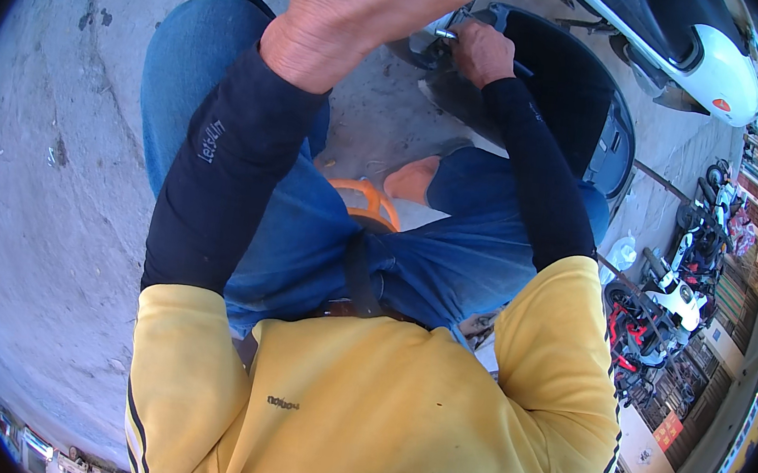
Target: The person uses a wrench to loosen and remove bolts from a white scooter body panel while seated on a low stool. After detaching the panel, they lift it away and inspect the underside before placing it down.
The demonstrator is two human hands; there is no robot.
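Observation:
My left hand (366,4) is large at the top edge, its back toward me. The fingers run out of the picture or are hidden, so what they hold does not show. Farther right, my right hand (484,54) is closed around a tool with a shiny round metal end (446,34). That end points left, toward a dark part of a scooter (413,48). A thin dark rod shows on the other side of the fist. Beside this hand lies a wide black plastic scooter shell (565,94), partly behind my forearm.
A white scooter (724,74) stands at the upper right. Several parked motorbikes (668,299) line the right side near a building. Something orange (369,200) and my bare foot (411,180) show between my knees. Grey concrete (43,183) spreads on the left.

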